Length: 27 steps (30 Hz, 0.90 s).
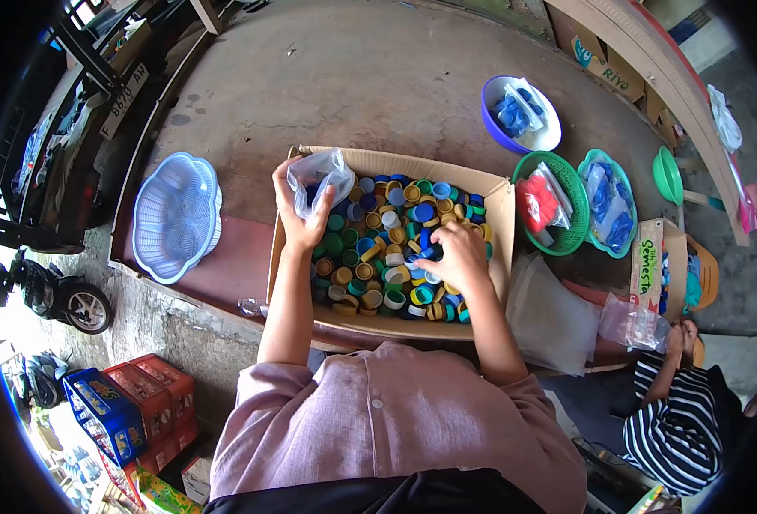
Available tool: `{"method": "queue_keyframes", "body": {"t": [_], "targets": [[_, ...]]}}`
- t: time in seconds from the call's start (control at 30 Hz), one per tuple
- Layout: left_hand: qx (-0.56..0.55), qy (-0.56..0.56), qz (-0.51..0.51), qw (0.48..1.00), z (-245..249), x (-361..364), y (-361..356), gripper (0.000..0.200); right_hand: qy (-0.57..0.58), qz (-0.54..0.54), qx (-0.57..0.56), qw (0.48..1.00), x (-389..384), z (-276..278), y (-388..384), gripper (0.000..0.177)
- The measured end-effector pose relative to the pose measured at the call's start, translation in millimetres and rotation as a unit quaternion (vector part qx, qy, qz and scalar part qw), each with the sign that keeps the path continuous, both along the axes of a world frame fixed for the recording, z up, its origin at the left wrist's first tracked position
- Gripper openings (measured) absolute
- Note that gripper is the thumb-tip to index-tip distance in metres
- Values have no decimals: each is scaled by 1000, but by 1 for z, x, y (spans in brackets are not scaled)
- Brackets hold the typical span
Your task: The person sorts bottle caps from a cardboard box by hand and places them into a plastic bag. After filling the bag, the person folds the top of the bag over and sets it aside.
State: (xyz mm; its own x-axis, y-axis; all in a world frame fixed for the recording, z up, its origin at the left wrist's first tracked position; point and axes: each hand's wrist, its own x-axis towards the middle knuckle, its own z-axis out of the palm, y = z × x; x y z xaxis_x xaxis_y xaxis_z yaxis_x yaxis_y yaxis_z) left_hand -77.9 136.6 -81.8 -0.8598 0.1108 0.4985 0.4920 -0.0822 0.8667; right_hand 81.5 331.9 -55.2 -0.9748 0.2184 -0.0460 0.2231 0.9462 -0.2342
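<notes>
Caps in a cardboard box, a bag in one hand and the other hand among them

Loose round plastic caps (342, 275) in blue, green, yellow, tan and white fill an open brown cardboard box (500, 206) on the brown bench (327, 77). They overlap, so the lower layers are hidden. A clear, crinkled plastic bag (331, 163) is in the left hand (300, 214); dark blue shows through it, but its contents are hard to make out. The left fingers and thumb are spread around the bag, the hand raised over the box's left side, wrist nearly straight. The right forearm slants inward, the right hand (457, 257) back-up, its fingers bent down onto the caps. Their tips are partly obscured; whether they pinch a cap I cannot tell. At right, a co-worker's hands (680, 334) are small and indistinct.
</notes>
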Motion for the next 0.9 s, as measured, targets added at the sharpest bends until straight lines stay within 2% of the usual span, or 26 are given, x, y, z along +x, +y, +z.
{"method": "queue_keyframes", "body": {"t": [0.07, 0.17, 0.23, 0.33, 0.4, 0.47, 0.53, 0.6, 0.67, 0.73, 0.77, 0.87, 0.9], "targets": [[-20, 10, -8, 1000, -1, -1, -1, 58, 10, 10, 1, 1000, 1, -9, 4, 38], [-20, 5, -16, 1000, -4, -2, -1, 61, 2, -24, -173, 985, 0, 6, 13, 36], [-34, 4, -24, 999, -4, -2, 0, 61, 110, 4, -249, 962, -5, 31, 10, 35], [-80, 39, -57, 994, 5, 3, 1, 60, 297, 69, -322, 896, -16, 48, -2, 38], [-93, 32, -94, 991, 11, 7, 4, 60, 335, 76, -327, 881, -22, 58, -13, 38], [-138, 80, -103, 982, 3, 7, 6, 64, 369, 73, -305, 875, -32, 62, -22, 36], [-145, 108, -123, 976, -2, 7, 10, 65, 388, 117, -258, 877, -45, 65, -31, 36], [-150, 137, -139, 969, -3, 6, 11, 65, 380, 154, -164, 897, -58, 70, -40, 37], [-150, 133, -144, 969, -5, 5, 10, 65, 412, 123, -170, 887, -70, 70, -43, 30], [-108, 32, -103, 988, 9, 11, 8, 66, 373, 3, -350, 859, -84, 46, -25, 22], [-72, -9, -102, 992, 11, 12, 6, 65, 377, -37, -299, 876, -95, 22, -14, 17], [-58, 10, -48, 997, -1, 3, 3, 61, 236, 91, -154, 955, -109, -23, -3, 19], [-58, 11, -47, 997, 0, 3, 2, 61, 201, 89, -96, 971, -111, -35, -5, 19]]}}
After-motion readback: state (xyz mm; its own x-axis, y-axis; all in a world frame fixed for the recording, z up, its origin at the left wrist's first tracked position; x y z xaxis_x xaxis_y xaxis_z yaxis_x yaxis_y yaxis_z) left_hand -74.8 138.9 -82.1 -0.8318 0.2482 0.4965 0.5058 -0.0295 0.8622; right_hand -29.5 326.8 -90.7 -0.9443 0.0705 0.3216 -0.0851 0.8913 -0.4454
